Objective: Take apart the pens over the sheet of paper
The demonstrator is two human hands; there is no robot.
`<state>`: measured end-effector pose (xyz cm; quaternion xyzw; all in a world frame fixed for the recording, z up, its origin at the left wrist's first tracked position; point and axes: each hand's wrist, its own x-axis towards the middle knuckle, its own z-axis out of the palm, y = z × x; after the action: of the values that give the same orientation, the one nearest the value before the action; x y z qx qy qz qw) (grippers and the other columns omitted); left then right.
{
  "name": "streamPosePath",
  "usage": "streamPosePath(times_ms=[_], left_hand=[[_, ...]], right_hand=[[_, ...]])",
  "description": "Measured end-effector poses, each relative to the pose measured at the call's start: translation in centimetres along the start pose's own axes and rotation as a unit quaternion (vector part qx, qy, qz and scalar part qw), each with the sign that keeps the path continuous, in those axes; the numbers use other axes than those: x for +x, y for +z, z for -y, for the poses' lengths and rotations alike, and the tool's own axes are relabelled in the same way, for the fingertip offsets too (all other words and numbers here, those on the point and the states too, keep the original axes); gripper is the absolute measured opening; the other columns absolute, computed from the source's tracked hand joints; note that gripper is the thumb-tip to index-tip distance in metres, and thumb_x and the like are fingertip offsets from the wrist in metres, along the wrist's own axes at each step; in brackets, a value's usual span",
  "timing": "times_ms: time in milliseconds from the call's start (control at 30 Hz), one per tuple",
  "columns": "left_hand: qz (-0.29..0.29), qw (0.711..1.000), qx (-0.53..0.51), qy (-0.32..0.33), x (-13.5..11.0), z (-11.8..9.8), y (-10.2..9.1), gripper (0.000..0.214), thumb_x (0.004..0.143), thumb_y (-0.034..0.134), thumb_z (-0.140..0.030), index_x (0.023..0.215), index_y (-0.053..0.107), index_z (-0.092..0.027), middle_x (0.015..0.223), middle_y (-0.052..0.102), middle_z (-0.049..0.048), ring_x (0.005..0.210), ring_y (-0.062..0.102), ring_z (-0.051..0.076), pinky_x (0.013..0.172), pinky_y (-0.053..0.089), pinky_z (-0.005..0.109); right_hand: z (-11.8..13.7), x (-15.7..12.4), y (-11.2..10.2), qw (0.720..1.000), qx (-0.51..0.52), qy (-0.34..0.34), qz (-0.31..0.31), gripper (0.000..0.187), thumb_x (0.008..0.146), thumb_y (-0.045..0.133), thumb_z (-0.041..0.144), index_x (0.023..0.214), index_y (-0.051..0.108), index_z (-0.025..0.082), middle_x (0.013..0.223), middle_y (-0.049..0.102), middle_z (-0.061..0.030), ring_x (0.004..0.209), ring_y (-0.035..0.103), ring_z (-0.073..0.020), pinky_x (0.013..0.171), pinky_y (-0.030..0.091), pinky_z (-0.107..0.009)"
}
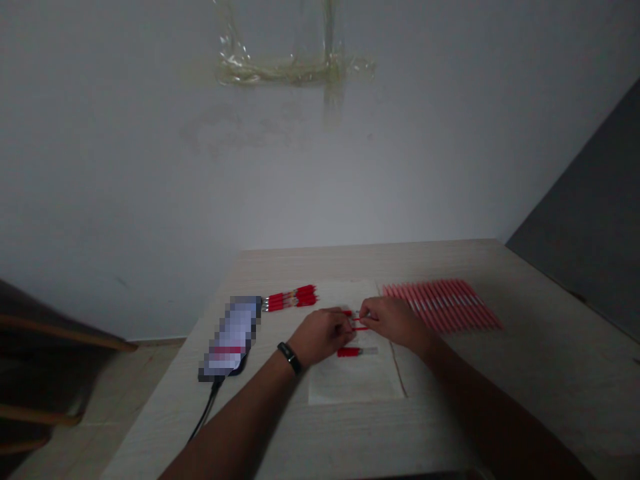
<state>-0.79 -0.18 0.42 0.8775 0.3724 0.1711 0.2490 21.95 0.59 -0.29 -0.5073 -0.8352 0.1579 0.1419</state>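
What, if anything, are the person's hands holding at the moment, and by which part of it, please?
The left hand and right hand appear to pinch a slim red pen part between their fingertips; exactly which part is gripped is too small to tell.

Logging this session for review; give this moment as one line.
left hand: at red piece | right hand: at same piece | paper sheet: beneath hands | red pen: on sheet | red pens: left of sheet

A fanned row of red pens (443, 305) blocks the way right; a phone (231, 337) and its cable (206, 410) block the table's (550, 360) left edge.
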Motion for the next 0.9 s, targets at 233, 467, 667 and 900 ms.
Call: streamPosePath(times_ms=[233,467,667,900], left_hand=[[0.022,1.000,0.006,0.003,-0.1,-0.2,-0.6,0.005,0.083,0.066,-0.020,0.083,0.072,-0.020,0.090,0.069,0.0029,0.075,0.062,0.015,0.065,0.042,0.024],[0.005,1.000,0.010,0.000,-0.2,0.2,-0.7,0.009,0.086,0.065,-0.025,0.083,0.071,-0.020,0.088,0.069,0.0030,0.076,0.061,0.016,0.067,0.041,0.025],[-0.095,0.994,-0.017,-0.059,0.1,1.6,-1.6,0.018,0.091,0.057,-0.030,0.085,0.068,-0.017,0.080,0.067,0.0040,0.070,0.057,0.015,0.063,0.039,0.026],[-0.252,0.938,-0.201,-0.127,0.3,4.3,-2.7,0.030,0.090,0.055,-0.043,0.074,0.059,-0.017,0.067,0.059,-0.0005,0.063,0.052,0.014,0.059,0.038,0.025]], right_hand=[[0.6,0.0,0.3,1.000,0.008,-0.003,-0.004,0.009,0.088,0.066,0.025,0.094,0.073,0.023,0.086,0.075,-0.0021,0.078,0.066,-0.0168,0.066,0.037,-0.025],[0.0,0.0,-0.4,0.999,0.022,-0.002,-0.049,0.013,0.091,0.062,0.029,0.089,0.071,0.020,0.077,0.072,-0.0016,0.066,0.062,-0.0142,0.059,0.033,-0.024],[-1.7,0.1,-1.8,0.991,0.056,0.052,-0.114,0.021,0.094,0.054,0.035,0.088,0.070,0.021,0.063,0.066,0.0014,0.049,0.055,-0.0125,0.054,0.034,-0.023],[-4.2,0.6,-2.0,0.969,0.087,0.069,-0.219,0.046,0.097,0.048,0.047,0.062,0.059,0.019,0.054,0.058,0.0005,0.052,0.053,-0.0137,0.055,0.030,-0.026]])
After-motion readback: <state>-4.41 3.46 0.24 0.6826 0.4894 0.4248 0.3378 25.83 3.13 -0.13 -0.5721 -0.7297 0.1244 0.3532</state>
